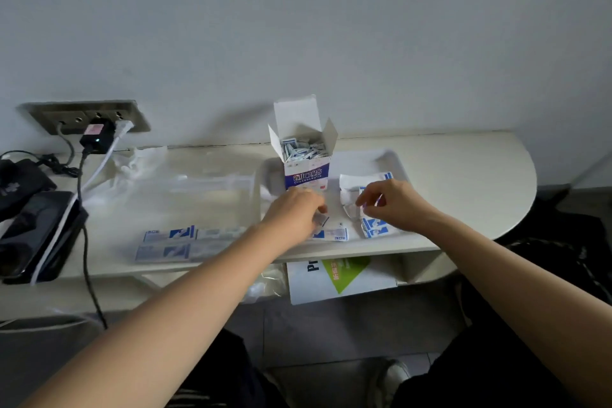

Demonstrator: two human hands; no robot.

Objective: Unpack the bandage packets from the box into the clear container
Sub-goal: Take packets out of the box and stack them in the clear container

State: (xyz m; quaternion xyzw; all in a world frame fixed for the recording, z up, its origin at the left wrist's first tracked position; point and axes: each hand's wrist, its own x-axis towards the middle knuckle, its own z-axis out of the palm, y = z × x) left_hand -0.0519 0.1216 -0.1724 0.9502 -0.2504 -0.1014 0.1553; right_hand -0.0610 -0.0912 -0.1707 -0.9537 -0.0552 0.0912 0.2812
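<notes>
head view | single wide-angle | looks forward and down | close over table (463,175) against wall (298,26)

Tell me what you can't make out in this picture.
Head view, the only one:
- How many packets the box holds: too small and jumbled.
- What the left hand and right hand pinch, if anything: their curled fingers hide it.
- Container walls: clear and blurred, so whether the flat packets lie inside it is unsure.
- Print on the wrappers: blurred.
</notes>
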